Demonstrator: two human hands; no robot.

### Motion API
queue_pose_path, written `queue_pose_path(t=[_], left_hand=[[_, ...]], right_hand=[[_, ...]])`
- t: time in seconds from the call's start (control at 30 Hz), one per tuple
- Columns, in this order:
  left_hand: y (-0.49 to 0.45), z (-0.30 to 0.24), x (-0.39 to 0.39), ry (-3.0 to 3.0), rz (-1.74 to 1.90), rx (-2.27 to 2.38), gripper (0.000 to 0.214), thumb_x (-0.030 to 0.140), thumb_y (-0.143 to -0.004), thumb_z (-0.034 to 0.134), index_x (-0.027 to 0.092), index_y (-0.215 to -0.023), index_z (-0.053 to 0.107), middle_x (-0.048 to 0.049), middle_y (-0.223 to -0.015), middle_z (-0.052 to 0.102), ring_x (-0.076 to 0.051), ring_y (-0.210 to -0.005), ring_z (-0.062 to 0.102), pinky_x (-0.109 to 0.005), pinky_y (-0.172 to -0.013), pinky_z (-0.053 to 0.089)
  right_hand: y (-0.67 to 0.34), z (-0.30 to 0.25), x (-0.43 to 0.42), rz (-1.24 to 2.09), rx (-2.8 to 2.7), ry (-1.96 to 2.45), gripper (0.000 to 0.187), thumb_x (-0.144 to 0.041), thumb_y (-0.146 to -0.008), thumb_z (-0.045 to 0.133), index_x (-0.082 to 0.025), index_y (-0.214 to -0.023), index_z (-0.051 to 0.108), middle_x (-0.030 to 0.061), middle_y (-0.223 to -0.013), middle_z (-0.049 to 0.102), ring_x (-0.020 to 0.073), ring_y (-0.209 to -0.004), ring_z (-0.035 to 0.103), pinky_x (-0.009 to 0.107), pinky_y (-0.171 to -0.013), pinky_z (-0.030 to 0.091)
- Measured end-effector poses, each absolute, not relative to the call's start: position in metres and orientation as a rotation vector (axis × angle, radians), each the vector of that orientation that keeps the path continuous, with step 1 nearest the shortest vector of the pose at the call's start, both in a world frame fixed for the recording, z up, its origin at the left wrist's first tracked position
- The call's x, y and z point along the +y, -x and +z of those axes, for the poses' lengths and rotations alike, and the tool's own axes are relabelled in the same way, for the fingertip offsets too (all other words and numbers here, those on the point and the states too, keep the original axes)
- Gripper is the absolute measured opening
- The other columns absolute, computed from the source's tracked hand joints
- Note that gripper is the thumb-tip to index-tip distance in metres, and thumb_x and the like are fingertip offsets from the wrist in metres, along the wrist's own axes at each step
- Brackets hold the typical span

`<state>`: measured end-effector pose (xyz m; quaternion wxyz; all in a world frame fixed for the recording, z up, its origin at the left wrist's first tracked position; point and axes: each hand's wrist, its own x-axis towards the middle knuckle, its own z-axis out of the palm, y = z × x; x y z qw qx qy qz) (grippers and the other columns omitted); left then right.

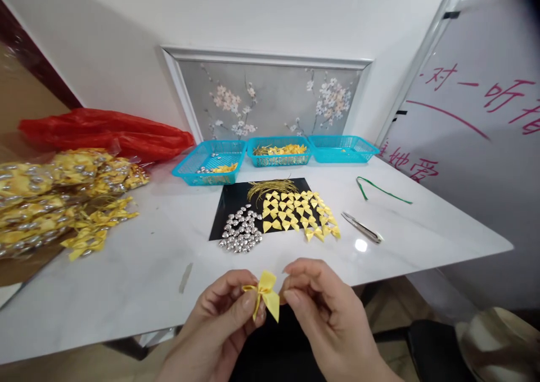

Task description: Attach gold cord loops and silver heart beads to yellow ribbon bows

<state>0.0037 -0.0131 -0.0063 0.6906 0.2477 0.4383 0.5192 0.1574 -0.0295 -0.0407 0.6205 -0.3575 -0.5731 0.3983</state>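
My left hand and my right hand meet just off the near edge of the white table, both pinched on one small yellow ribbon bow. The left fingers grip its left loop and tails. The right fingertips press against its right side. Beyond the hands, a black mat carries a pile of yellow bows, a heap of silver heart-shaped beads and a bundle of thin gold wires.
Three blue baskets stand at the table's back; two hold yellow pieces. Clear bags of finished yellow bows and a red plastic bag lie at left. Metal snips and a green tie lie at right.
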Motion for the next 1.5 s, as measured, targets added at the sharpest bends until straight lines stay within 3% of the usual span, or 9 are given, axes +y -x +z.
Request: queue_pose_path(t=[0.1,0.33,0.67,1.0,1.3,1.4,1.5], left_hand=[[-0.002,-0.009,-0.013,-0.603,1.109,0.973,0.029,0.026,-0.054,0.099,0.023,-0.076,0.081,0.0007,-0.064,0.072,-0.010,-0.058,0.062,-0.017,-0.059,0.053],[0.001,-0.010,-0.013,-0.639,1.114,1.005,0.028,0.029,-0.055,0.099,0.023,-0.076,0.080,0.0010,-0.064,0.070,-0.010,-0.060,0.061,-0.017,-0.061,0.054],[0.002,-0.010,-0.013,-0.590,1.138,1.012,0.030,0.025,-0.054,0.099,0.022,-0.079,0.082,0.0000,-0.068,0.072,-0.011,-0.063,0.063,-0.018,-0.064,0.057],[0.009,-0.019,-0.014,-0.668,1.117,0.971,0.022,0.027,-0.068,0.092,0.024,-0.086,0.080,0.0003,-0.079,0.074,-0.012,-0.073,0.064,-0.020,-0.074,0.058],[0.002,-0.015,-0.015,-0.552,1.116,0.921,0.020,0.021,-0.067,0.092,0.018,-0.083,0.080,-0.0012,-0.075,0.072,-0.012,-0.067,0.065,-0.019,-0.066,0.059],[0.001,-0.016,-0.014,-0.391,1.088,0.880,0.012,0.009,-0.074,0.084,0.015,-0.083,0.080,-0.0030,-0.072,0.071,-0.012,-0.061,0.066,-0.021,-0.062,0.061],[-0.002,-0.017,-0.012,-0.145,1.074,0.854,0.022,-0.004,-0.088,0.060,0.009,-0.086,0.077,-0.0072,-0.072,0.069,-0.012,-0.059,0.068,-0.023,-0.059,0.062]], right_hand=[[-0.161,-0.039,-0.026,0.819,-1.434,0.817,0.016,-0.014,-0.099,0.053,-0.024,-0.100,0.065,-0.0008,-0.079,0.066,0.0117,-0.068,0.062,0.021,-0.060,0.048],[-0.168,-0.038,-0.024,0.635,-1.519,0.831,0.017,-0.011,-0.096,0.059,-0.021,-0.092,0.072,0.0017,-0.083,0.062,0.0113,-0.072,0.061,0.020,-0.064,0.050],[-0.164,-0.043,-0.024,0.649,-1.499,0.866,0.025,-0.010,-0.096,0.055,-0.023,-0.103,0.075,0.0034,-0.085,0.066,0.0130,-0.074,0.066,0.022,-0.064,0.051],[-0.160,-0.043,-0.029,0.719,-1.530,0.912,0.023,-0.013,-0.095,0.054,-0.021,-0.090,0.075,0.0014,-0.076,0.057,0.0132,-0.064,0.054,0.025,-0.056,0.042],[-0.160,-0.045,-0.028,0.639,-1.545,0.919,0.024,-0.011,-0.096,0.053,-0.019,-0.093,0.075,0.0040,-0.079,0.060,0.0142,-0.067,0.059,0.025,-0.058,0.046],[-0.160,-0.040,-0.028,0.554,-1.589,0.891,0.024,-0.007,-0.095,0.052,-0.017,-0.095,0.075,0.0053,-0.078,0.062,0.0145,-0.065,0.061,0.025,-0.057,0.049],[-0.158,-0.035,-0.026,0.458,-1.628,0.892,0.025,-0.004,-0.094,0.051,-0.013,-0.097,0.074,0.0085,-0.080,0.065,0.0162,-0.069,0.063,0.027,-0.061,0.054]])
